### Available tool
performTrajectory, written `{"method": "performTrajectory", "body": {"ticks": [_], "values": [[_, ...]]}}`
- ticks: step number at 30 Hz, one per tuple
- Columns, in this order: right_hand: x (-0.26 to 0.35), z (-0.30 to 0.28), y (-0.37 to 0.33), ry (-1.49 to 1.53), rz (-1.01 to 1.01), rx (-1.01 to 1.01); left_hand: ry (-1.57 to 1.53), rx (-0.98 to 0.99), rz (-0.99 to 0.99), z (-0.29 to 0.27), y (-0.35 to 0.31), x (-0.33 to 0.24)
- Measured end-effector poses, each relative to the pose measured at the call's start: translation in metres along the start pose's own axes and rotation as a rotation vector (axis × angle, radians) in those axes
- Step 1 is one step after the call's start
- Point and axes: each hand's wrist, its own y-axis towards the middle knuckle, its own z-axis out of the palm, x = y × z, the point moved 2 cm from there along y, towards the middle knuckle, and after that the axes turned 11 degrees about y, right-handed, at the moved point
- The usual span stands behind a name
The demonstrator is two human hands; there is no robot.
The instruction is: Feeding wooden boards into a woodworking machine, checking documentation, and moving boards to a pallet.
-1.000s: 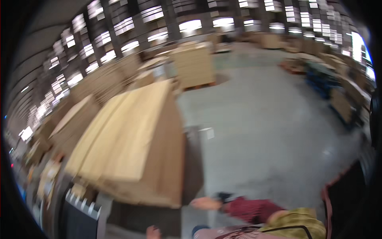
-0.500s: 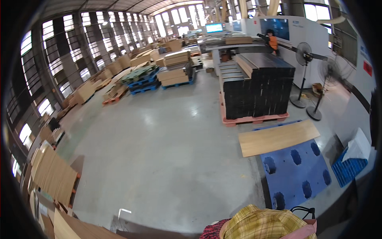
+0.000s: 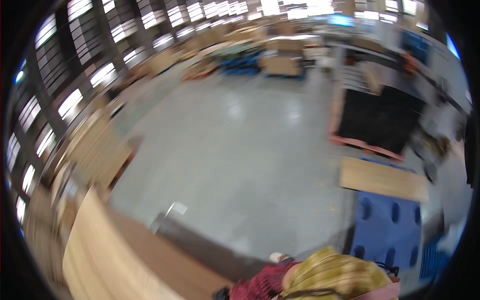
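Note:
At the lower edge of the head view, a red patterned sleeve [image 3: 262, 283] reaches left. My left hand [image 3: 221, 293] shows at its end as a small dark, blurred shape beside a brown board [image 3: 170, 260]; its fingers cannot be made out, nor whether it touches the board. A pale wood panel [image 3: 102, 250] lies left of that board, with a darker strip [image 3: 210, 247] along the other side. Yellow plaid cloth [image 3: 330, 270] covers the lower right of my body. My right hand is out of view.
On the right, a wooden board [image 3: 382, 178] lies across a blue plastic pallet [image 3: 382, 225]. Behind stands a black-sided stack [image 3: 377, 120] on a pink pallet [image 3: 367, 146]. Stacked panels [image 3: 102, 155] stand left. A blurred person in orange [image 3: 411, 63] is far right.
My view has swung left and down, blurring the picture. The pallets and stacks have shifted rightward, more of the near panels shows, and the red sleeve with the dark hand shape has come into view.

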Motion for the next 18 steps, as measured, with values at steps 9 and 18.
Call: {"method": "performTrajectory", "body": {"ticks": [9, 18], "values": [[0.013, -0.017, -0.012, 0.290, 0.196, -0.209, 0.024, 0.019, -0.615, -0.005, -0.063, 0.124], [0.016, -0.090, -0.067, 0.151, 0.240, -0.024, 0.357, 0.206, -0.129, 0.017, -0.077, 0.084]]}}
